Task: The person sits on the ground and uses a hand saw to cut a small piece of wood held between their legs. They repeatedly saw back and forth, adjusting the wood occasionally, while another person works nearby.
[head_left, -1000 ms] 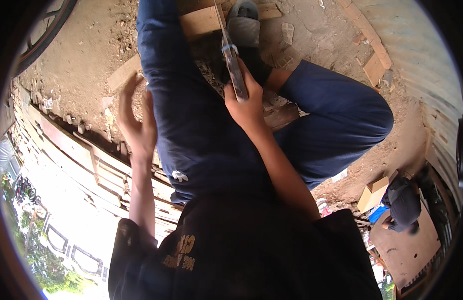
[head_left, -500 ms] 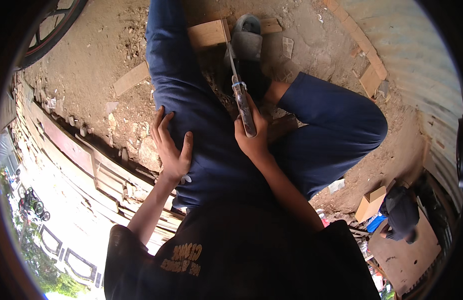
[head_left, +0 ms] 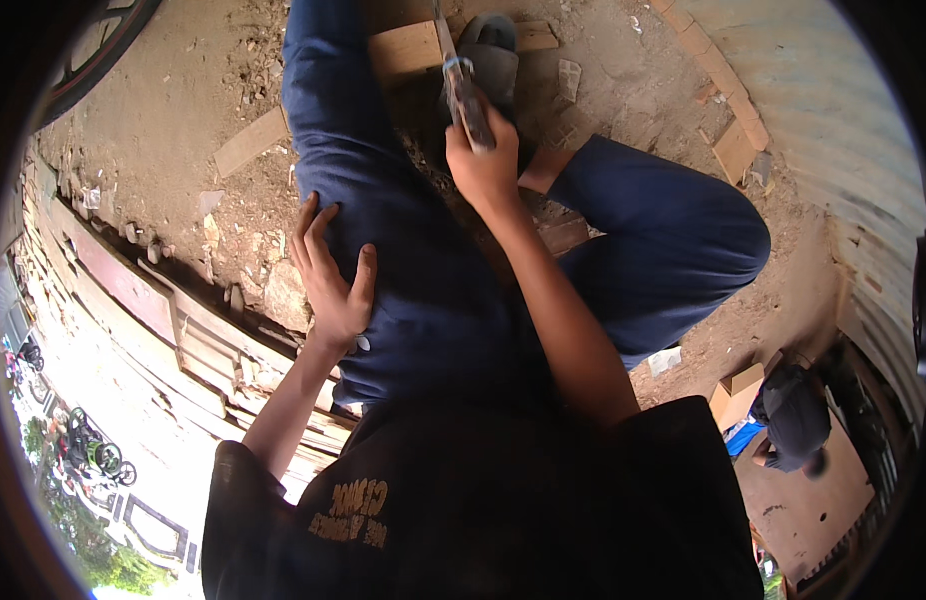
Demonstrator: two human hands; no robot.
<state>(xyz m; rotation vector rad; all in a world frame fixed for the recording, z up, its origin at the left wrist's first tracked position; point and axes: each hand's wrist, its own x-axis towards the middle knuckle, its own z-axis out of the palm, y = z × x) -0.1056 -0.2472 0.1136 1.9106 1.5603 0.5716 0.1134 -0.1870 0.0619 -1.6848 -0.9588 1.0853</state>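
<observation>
My right hand point(head_left: 483, 165) is wrapped round the worn handle of a handsaw point(head_left: 471, 110), with something light blue tied where the blade begins. The narrow blade points away from me and crosses a wooden plank point(head_left: 408, 50) on the ground; its far end runs out of view. A foot in a grey slide sandal point(head_left: 491, 70) is on the plank, just right of the blade. My left hand point(head_left: 335, 285) lies on my left thigh, fingers apart and holding nothing.
Another board point(head_left: 251, 142) lies on the dirt left of my leg. Stacked planks point(head_left: 133, 285) run along the left side, and a corrugated metal wall point(head_left: 833, 110) stands at the right. A person point(head_left: 795, 415) bends over a wooden sheet point(head_left: 808, 510) near a cardboard box point(head_left: 736, 395).
My right hand has pushed forward, away from my body, carrying the saw farther across the plank. The left hand stays on my thigh.
</observation>
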